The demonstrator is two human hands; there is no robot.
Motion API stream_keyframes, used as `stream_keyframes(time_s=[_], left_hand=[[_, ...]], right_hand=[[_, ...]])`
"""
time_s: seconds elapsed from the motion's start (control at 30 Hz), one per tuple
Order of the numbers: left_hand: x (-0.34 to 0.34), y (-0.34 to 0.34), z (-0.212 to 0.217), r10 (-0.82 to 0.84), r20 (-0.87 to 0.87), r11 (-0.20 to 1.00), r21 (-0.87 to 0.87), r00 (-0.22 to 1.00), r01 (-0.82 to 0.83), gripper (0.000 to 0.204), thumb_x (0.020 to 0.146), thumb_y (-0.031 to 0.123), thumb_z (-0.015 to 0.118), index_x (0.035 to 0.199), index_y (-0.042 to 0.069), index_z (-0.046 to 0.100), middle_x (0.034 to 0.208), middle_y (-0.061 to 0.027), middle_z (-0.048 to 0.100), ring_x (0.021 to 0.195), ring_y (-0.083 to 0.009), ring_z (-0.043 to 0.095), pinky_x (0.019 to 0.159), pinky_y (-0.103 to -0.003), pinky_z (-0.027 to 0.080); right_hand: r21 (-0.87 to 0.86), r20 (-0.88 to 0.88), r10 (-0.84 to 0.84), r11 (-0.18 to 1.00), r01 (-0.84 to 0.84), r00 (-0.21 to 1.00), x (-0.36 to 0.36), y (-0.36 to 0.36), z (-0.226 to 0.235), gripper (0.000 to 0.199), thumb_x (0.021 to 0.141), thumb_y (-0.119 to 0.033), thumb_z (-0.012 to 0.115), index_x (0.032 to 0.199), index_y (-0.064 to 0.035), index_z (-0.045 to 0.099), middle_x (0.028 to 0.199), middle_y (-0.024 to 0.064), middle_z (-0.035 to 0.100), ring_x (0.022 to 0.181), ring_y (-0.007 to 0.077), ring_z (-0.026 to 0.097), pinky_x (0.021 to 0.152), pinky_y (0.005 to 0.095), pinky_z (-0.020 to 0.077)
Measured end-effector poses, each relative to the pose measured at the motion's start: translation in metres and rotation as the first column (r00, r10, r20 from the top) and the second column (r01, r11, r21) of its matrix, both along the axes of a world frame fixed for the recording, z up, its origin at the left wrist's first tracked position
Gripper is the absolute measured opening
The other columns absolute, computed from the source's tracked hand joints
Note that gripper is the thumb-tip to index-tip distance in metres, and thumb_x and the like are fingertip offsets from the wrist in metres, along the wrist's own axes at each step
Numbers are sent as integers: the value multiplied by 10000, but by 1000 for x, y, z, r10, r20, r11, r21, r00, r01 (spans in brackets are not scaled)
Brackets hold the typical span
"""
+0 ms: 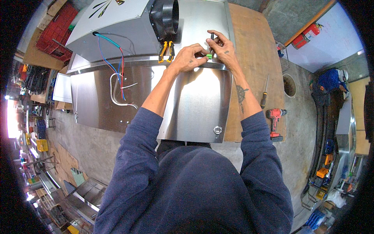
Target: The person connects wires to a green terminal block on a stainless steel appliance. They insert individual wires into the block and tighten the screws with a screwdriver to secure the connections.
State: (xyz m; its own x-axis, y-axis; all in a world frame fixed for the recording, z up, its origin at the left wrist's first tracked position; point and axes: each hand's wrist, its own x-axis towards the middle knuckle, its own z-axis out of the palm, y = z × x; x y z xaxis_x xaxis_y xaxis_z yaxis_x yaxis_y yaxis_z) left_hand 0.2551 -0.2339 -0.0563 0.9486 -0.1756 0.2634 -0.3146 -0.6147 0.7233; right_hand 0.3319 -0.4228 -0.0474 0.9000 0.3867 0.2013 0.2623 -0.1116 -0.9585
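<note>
My left hand pinches a small green terminal block over the edge of the stainless steel sheet. In the fingers of my right hand is a small black screwdriver, held upright just above the block. Whether its tip touches the block is hidden by my fingers. Pliers with yellow and black handles lie just left of my left hand. Beyond them stands a grey metal box with a round black duct collar. Red and blue wires hang from a hole in the box.
A white cable comes out over the steel panel nearest me. On the wooden tabletop at right lie a longer screwdriver and a red cordless drill. A red fire extinguisher is at the far right.
</note>
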Motion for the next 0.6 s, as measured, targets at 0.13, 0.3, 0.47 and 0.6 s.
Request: stream_keyframes(time_s=[0.13, 0.3, 0.47, 0.6], left_hand=[[1, 0, -2, -6, 1, 1000, -14, 1000, 6, 372, 889, 337, 732, 1124, 57, 803, 1088, -135, 746, 953, -260, 737, 881, -390, 599], [1, 1, -3, -10, 9, 1000, -28, 1000, 10, 368, 887, 339, 730, 1111, 58, 805, 1073, -132, 747, 948, -258, 739, 876, -391, 599], [1, 0, -4, 6, 2, 1000, -22, 1000, -6, 364, 883, 341, 738, 1105, 61, 806, 1061, -125, 746, 944, -261, 738, 874, -387, 595], [1, -1, -2, 5, -3, 1000, -31, 1000, -5, 353, 880, 336, 746, 1101, 67, 809, 1062, -121, 747, 947, -260, 738, 878, -388, 593]], right_hand=[[19, 4, 3, 1000, -3, 1000, 2, 1, -5, 451, 957, -306, 815, 1369, -156, 712, 805, -11, 631, 723, 80, 594, 610, 278, 482], [76, -38, 59, 996, -56, 998, 6, 0, -7, 423, 1003, -277, 765, 1393, -132, 693, 813, 0, 646, 724, 77, 608, 612, 267, 492], [103, -85, 90, 991, -81, 992, 2, -1, -2, 416, 1040, -250, 718, 1424, -104, 661, 864, 34, 698, 749, 85, 655, 648, 259, 531], [111, -52, 98, 990, -92, 994, 1, -1, -1, 416, 1034, -250, 724, 1412, -93, 651, 878, 49, 720, 757, 91, 670, 655, 263, 536]])
